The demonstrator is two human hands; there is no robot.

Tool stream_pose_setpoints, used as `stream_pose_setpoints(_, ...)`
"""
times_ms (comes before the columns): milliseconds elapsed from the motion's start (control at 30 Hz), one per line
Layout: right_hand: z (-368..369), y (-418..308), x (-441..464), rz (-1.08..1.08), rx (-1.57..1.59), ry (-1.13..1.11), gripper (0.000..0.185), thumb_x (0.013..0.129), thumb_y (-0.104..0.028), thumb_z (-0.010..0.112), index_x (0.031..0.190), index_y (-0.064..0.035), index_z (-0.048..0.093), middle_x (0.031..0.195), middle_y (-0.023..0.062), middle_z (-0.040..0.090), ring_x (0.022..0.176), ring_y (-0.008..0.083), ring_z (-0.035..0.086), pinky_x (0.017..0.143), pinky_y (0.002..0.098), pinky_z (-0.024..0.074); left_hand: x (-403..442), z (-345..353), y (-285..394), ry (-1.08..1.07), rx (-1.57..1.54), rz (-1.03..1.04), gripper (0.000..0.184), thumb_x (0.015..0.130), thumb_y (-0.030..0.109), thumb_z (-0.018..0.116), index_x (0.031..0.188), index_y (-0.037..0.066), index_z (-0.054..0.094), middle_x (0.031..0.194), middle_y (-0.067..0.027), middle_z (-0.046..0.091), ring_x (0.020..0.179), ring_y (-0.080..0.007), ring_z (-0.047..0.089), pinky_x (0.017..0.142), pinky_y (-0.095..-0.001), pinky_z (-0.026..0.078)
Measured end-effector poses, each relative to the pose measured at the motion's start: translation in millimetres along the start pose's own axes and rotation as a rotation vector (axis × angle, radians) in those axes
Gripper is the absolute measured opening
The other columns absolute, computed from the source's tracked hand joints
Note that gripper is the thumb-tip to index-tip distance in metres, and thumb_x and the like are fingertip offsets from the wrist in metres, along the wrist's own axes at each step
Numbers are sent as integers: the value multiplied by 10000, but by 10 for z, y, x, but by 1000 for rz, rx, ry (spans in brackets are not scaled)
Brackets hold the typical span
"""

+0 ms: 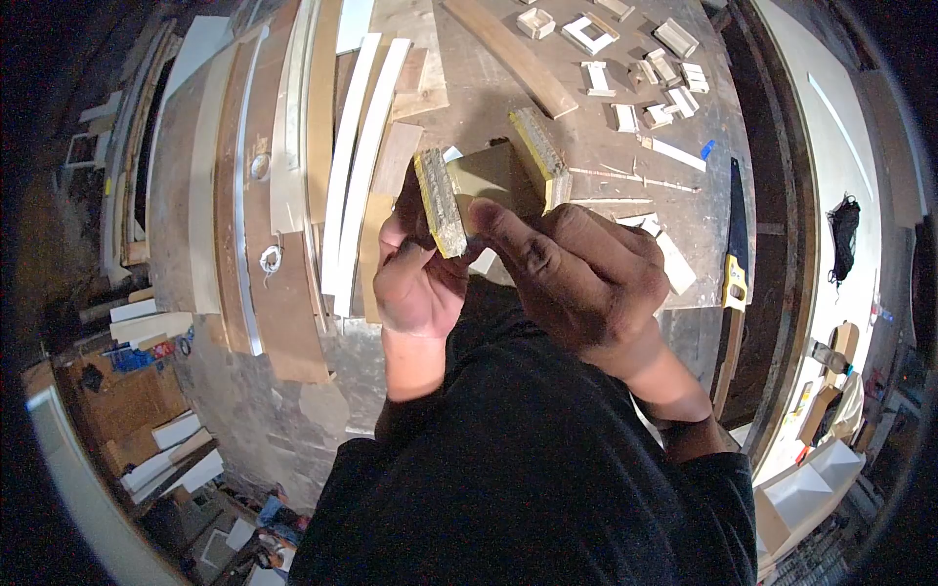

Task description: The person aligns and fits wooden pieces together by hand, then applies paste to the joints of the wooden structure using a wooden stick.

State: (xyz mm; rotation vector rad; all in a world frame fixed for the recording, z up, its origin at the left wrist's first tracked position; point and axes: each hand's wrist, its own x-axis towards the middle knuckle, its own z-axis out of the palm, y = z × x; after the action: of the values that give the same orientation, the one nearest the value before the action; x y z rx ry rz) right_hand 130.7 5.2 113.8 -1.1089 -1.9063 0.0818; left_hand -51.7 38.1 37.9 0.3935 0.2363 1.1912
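A small piece made of boards (486, 179) is held up in front of my chest, above the worktable. Its two end boards show rough, layered edges with yellow along them, and a flat tan panel joins them. My left hand (420, 283) is wrapped round the left end board from below. With thumb and fingers closed, my right hand (586, 273) grips the panel and the right end board. The tips of several left fingers are hidden behind the piece.
Long wooden and white strips (366, 176) lie on the worktable (469, 73) at left. Several small wooden frames (589, 34) are at the upper right. A yellow-handled saw (735, 278) lies along the right edge, near a blue object (707, 149).
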Motion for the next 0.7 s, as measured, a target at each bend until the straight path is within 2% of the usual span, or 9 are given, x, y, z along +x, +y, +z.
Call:
stream_pose_setpoints(67, -11, -8, -4, 0, 0, -24, 482, 669, -116, 738, 1132, -25, 642, 760, 20, 534, 625, 181, 618, 491, 319, 500, 0, 63, -3, -29, 55, 18, 584, 905, 83, 540, 1450, 10, 346, 1282, -201, 571, 1156, -313, 599, 966, -457, 526)
stream_pose_setpoints(133, -2, -37, 21, 46, 5, -29, 472, 670, -116, 738, 1125, -30, 645, 759, 23, 535, 631, 187, 622, 496, 323, 505, -19, 163, -38, 78, 197, 134, 634, 898, 175, 645, 1436, -16, 368, 1297, -179, 571, 1154, -289, 599, 953, -415, 528)
stream_pose_setpoints(167, 22, -40, 27, 62, 6, -31, 469, 670, -116, 737, 1122, -31, 646, 758, 24, 535, 633, 189, 623, 498, 325, 506, -20, 153, -59, 77, 197, 134, 634, 898, 175, 645, 1436, -16, 368, 1297, -179, 571, 1154, -289, 599, 953, -415, 528)
stream_pose_setpoints(267, 143, -4, 17, 44, 27, 166, 396, 719, -8, 769, 1103, -79, 708, 607, 10, 483, 501, 140, 540, 434, 290, 433, -17, 110, -90, 121, 544, 256, 524, 941, 337, 581, 1309, -21, 482, 1207, -164, 603, 1103, -303, 600, 954, -443, 503)
stream_pose_setpoints(367, 111, -33, 35, 61, 26, 149, 404, 712, -3, 772, 1103, -80, 707, 609, 13, 484, 496, 142, 534, 432, 296, 427, -22, 111, -88, 18, 397, 241, 502, 947, 326, 579, 1303, -16, 486, 1214, -167, 602, 1118, -299, 597, 968, -449, 497)
stream_pose_setpoints(433, 101, -37, 32, 58, 17, 137, 410, 713, -6, 770, 1110, -84, 706, 613, 10, 482, 492, 140, 527, 432, 298, 428, -41, 118, -95, 84, 312, 209, 475, 960, 310, 562, 1301, -12, 487, 1220, -167, 600, 1121, -298, 596, 971, -448, 495)
stream_pose_setpoints(667, 91, -37, 20, 52, 20, 125, 431, 714, -12, 763, 1132, -99, 703, 613, 1, 465, 487, 129, 511, 432, 301, 426, -6, 268, -107, 143, 367, 227, 461, 972, 308, 541, 1306, -4, 486, 1225, -159, 597, 1124, -294, 595, 971, -445, 492)
stream_pose_setpoints(700, 76, -55, 30, 54, 20, 121, 436, 711, -10, 763, 1134, -99, 702, 612, 1, 464, 488, 128, 511, 432, 302, 426, 7, 312, -98, 137, 397, 227, 602, 929, 300, 616, 1388, -15, 387, 1322, -154, 536, 1170, -274, 575, 941, -423, 531)
